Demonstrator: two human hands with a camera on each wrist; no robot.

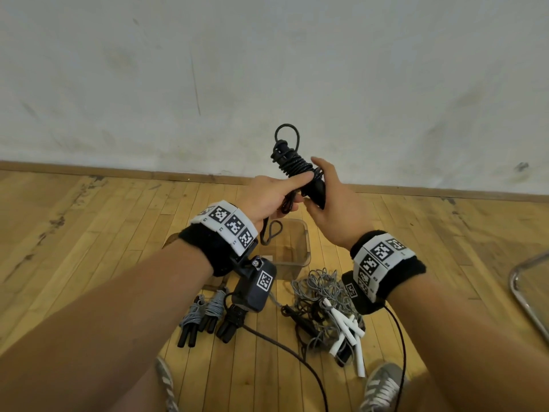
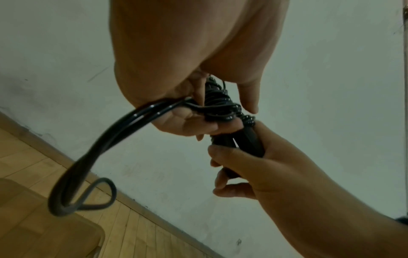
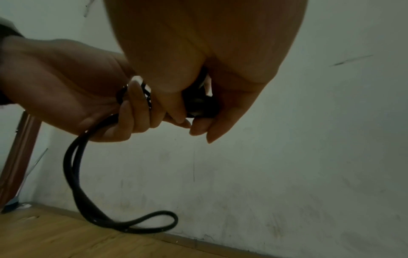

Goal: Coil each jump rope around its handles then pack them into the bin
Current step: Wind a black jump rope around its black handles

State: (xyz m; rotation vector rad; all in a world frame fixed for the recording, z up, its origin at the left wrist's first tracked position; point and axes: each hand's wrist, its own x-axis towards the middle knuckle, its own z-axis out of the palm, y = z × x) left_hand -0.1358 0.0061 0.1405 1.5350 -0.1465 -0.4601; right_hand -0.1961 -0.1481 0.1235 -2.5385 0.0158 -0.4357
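I hold a black jump rope (image 1: 292,165) up in front of the wall, most of its cord wound round its two black handles. My right hand (image 1: 332,200) grips the handles' lower ends (image 2: 245,141). My left hand (image 1: 276,193) grips the doubled loose cord (image 2: 106,139) beside the coil, index finger stretched along the windings. The cord's end loop (image 1: 271,231) hangs below my left hand, over the clear plastic bin (image 1: 304,248) on the floor. In the right wrist view the same loop (image 3: 150,221) dangles near the floor.
On the wooden floor before the bin lie two coiled grey ropes (image 1: 202,313) and a coiled black one (image 1: 231,322) at left. A tangled pile of grey and black ropes with white handles (image 1: 329,307) lies at right. A metal chair frame (image 1: 525,289) stands far right. My shoes (image 1: 383,388) are below.
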